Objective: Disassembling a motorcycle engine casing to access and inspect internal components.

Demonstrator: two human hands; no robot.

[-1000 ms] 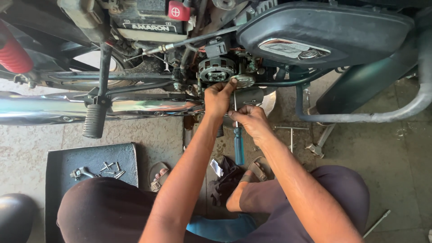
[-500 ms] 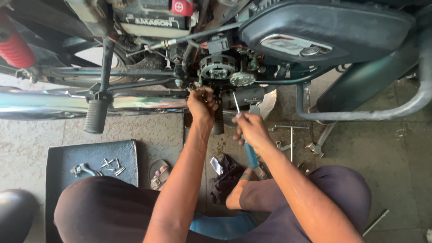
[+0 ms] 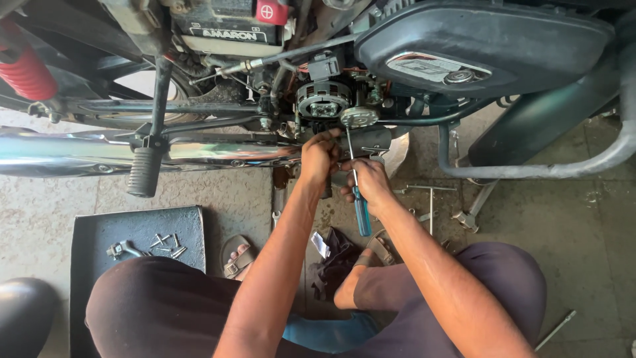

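Under engine [image 3: 324, 103], both hands [image 3: 341, 166] outstretched

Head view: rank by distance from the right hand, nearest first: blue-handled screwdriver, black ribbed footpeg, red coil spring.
1. Blue-handled screwdriver: held in the right hand.
2. Black ribbed footpeg: to the left, on the far side of the left hand.
3. Red coil spring: far upper left.

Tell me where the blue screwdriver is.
In the head view, the screwdriver is centre frame in the right hand, its shaft angled up toward the engine's round cover, beside the left hand.
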